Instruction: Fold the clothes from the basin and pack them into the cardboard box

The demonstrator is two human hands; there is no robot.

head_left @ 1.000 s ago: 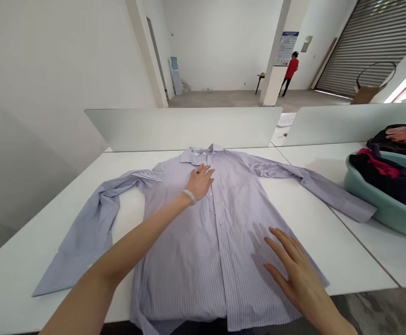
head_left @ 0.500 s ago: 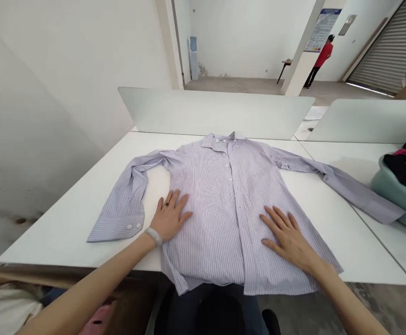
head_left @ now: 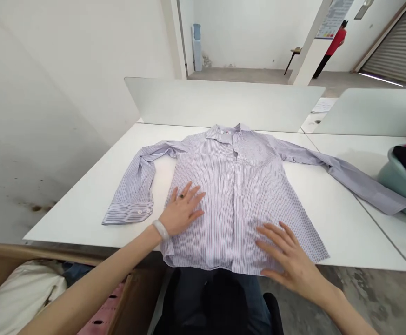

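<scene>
A striped long-sleeved shirt (head_left: 209,200) lies front up on the white table (head_left: 98,186), its collar at the far side and its hem at the near edge. The left-side sleeve is bent toward me with two cuff buttons showing; the other sleeve stretches out to the right. Over the shirt's left side is my left hand (head_left: 180,209), fingers spread, with a ring and a pale bracelet. My right hand (head_left: 286,256) hovers above the lower right part, fingers apart and casting a shadow on the cloth. Neither hand grips anything.
A green-blue tub (head_left: 401,181) of dark and pink cloth stands at the right. Frosted dividers (head_left: 223,102) line the back edge. A cardboard box (head_left: 147,288) with clothes is at the lower left. A person in red (head_left: 335,44) stands far off.
My right hand has lifted off the shirt and moved nearer the hem. My left hand has shifted slightly right. The shirt's hem lies flatter and the view has tilted down.
</scene>
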